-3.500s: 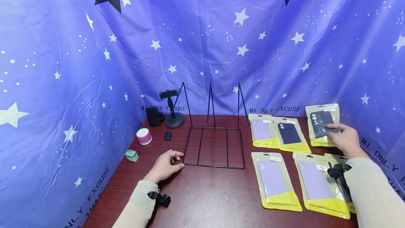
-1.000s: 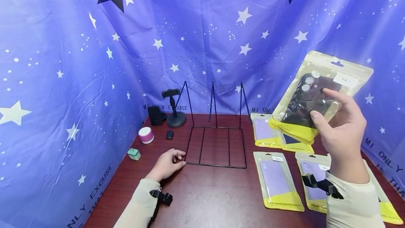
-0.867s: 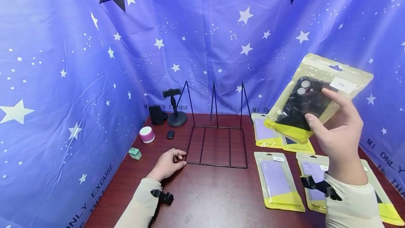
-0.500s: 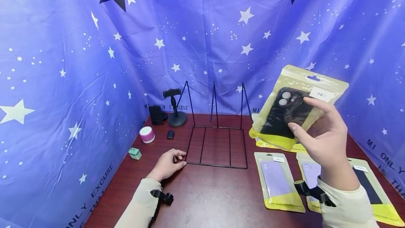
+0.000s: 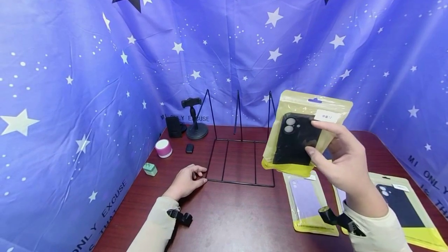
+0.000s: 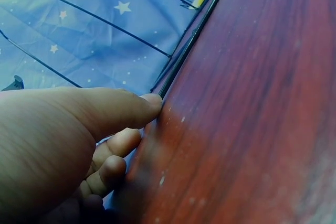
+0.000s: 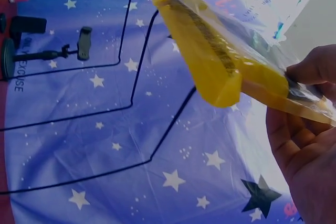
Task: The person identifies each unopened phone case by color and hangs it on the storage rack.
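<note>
My right hand (image 5: 344, 158) pinches a clear, yellow-bottomed packet with a black phone case (image 5: 294, 143) inside, thumb in front. It is raised above the table, overlapping the right side of a black wire rack (image 5: 241, 183) in the head view. Seen from the right wrist, the packet's yellow end (image 7: 210, 72) points toward the rack's bent wires. My left hand (image 5: 185, 182) pinches the rack's front left corner, the thumb tip right at the wire (image 6: 195, 34) in the left wrist view and the other fingers curled under.
At right lie a packet with a lilac phone case (image 5: 304, 197) and one with a dark case (image 5: 402, 205); other packets are mostly hidden behind the right hand. At left stand a phone stand (image 5: 196, 129), a pink-and-white jar (image 5: 163, 149) and a green block (image 5: 150, 169).
My right hand picked the black case's packet up from the back right of the table, lifted it, then brought it left and lower toward the rack. My left hand has stayed at the rack's corner.
</note>
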### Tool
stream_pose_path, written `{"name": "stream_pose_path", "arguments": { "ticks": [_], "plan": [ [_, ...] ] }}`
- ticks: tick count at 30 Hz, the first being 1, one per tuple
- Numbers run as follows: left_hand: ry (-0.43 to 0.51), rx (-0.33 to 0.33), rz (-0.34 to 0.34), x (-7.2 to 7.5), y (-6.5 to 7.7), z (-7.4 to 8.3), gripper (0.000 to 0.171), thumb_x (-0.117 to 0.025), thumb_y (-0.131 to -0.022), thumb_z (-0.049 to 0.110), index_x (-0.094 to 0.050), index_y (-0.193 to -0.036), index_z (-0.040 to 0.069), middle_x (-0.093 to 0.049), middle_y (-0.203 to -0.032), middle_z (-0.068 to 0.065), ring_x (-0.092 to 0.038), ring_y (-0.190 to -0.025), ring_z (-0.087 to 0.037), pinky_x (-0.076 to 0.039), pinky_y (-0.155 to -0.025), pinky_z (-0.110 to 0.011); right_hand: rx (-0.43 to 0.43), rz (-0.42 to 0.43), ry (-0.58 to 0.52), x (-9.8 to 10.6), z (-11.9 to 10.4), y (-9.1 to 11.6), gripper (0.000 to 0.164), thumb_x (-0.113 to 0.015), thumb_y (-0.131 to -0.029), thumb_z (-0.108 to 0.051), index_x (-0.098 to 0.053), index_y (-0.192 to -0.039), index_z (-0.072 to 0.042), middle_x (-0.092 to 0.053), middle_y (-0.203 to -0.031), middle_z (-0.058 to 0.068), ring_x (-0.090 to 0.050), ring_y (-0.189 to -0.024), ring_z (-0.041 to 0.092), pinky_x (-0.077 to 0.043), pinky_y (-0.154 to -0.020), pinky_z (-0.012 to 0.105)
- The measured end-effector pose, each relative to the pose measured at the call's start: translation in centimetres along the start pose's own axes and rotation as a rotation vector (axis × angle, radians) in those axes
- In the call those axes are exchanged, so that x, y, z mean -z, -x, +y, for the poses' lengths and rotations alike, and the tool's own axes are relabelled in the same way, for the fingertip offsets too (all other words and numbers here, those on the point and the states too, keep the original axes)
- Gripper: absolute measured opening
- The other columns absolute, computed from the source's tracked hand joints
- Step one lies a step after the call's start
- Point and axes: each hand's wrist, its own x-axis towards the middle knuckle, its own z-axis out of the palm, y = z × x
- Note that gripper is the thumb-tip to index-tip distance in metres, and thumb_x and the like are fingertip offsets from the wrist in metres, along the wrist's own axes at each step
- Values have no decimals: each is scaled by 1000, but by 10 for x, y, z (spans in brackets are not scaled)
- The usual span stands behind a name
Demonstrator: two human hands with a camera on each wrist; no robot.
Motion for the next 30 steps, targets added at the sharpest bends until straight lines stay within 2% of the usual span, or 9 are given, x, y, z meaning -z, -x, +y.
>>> {"name": "stream_pose_path", "arguments": {
  "ticks": [3, 8, 10, 12, 15, 18, 20, 25, 30],
  "plan": [
    [5, -14, 7, 0, 1, -1, 30, -87, -87, 20, -78, -116, 19, -60, -90, 10, -54, -76, -8, -46, -71, -28, -3, -21, -17, -6, 2, 3, 62, -70, -77, 25, -51, -136, 22, -68, -113, 18, -69, -85, 15, -56, -75, 19],
    [9, -13, 3, -1, 1, 0, 30, -87, -87, 20, -78, -116, 19, -60, -90, 10, -54, -76, -8, -46, -71, -28, -23, -67, -32, -19, 4, 8, 70, -72, -72, 30, -50, -137, 22, -64, -122, 19, -71, -92, 18, -57, -79, 21],
    [11, -6, -3, -1, 2, 0, 30, -87, -87, 20, -78, -116, 19, -60, -90, 11, -54, -77, -8, -46, -72, -27, -30, -97, -38, -24, 4, 10, 70, -74, -73, 29, -49, -138, 21, -63, -123, 19, -71, -94, 18, -58, -76, 22],
    [14, -1, -7, -1, 2, 0, 31, -87, -87, 20, -78, -116, 20, -60, -90, 11, -55, -77, -9, -46, -73, -27, -30, -124, -40, -29, 4, 12, 70, -74, -74, 29, -49, -138, 21, -62, -119, 19, -70, -91, 17, -58, -70, 21],
    [18, 1, -7, -1, 2, 0, 31, -87, -87, 20, -78, -116, 19, -61, -90, 11, -55, -77, -9, -46, -73, -27, -25, -152, -21, -36, 5, 13, 72, -73, -71, 32, -50, -138, 20, -61, -102, 17, -68, -83, 14, -56, -61, 20],
    [19, -1, -3, -1, 2, -1, 31, -87, -87, 20, -78, -116, 19, -61, -90, 10, -55, -77, -9, -46, -72, -27, -39, -165, 27, -44, 7, 15, 79, -72, -64, 36, -52, -138, 17, -60, -93, 16, -67, -80, 13, -55, -59, 20],
    [22, 1, 0, 0, 2, -2, 30, -87, -87, 20, -78, -115, 20, -61, -90, 10, -55, -77, -9, -46, -72, -28, -49, -178, 42, -49, 8, 16, 83, -71, -62, 38, -52, -139, 15, -60, -89, 14, -68, -79, 13, -57, -62, 21],
    [20, -2, 4, 0, 2, -1, 29, -87, -87, 21, -78, -115, 21, -59, -89, 12, -54, -77, -9, -46, -72, -28, -90, -237, 91, -61, 10, 19, 82, -77, -70, 29, -51, -145, 7, -59, -82, 3, -65, -70, 13, -57, -66, 24],
    [19, -8, 9, 0, 2, 0, 29, -87, -87, 21, -78, -115, 21, -59, -89, 12, -54, -77, -9, -46, -72, -28, -167, -282, 156, -70, 18, 23, 78, -81, -77, 19, -53, -148, -2, -59, -85, -1, -63, -67, 11, -56, -66, 26]
  ]
}}
